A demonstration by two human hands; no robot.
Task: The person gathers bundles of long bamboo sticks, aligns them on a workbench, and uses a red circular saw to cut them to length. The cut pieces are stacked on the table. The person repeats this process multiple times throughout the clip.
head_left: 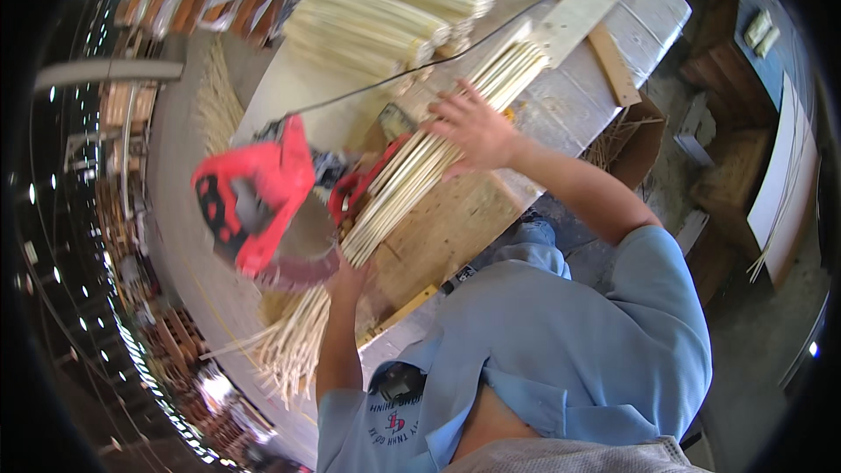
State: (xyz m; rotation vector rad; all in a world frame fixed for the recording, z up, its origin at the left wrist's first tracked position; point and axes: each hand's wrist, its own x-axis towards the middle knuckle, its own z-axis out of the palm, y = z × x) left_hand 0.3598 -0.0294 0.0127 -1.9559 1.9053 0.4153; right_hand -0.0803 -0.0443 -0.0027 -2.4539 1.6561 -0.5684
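Observation:
A bundle of thin pale sticks [407, 188] lies slantwise across a wooden work surface [455, 223]. My right hand [473, 127] rests on top of the bundle with its fingers spread. At the bundle's near end is my left hand [352, 278], touching or close to the stick tips; its fingers are mostly hidden and blurred. Just left of that end stands a red miter saw [263, 197], its round blade [311, 241] close to my left hand. The far end of the sticks lies near a pale flat board [587, 4].
Thick bundles of pale sticks [377, 22] are piled at the back. A black cable [438, 60] runs from the saw across the table. Loose offcuts [293, 346] lie below the blade. A cardboard box [639, 136] and a wooden cabinet [731, 79] stand at the right.

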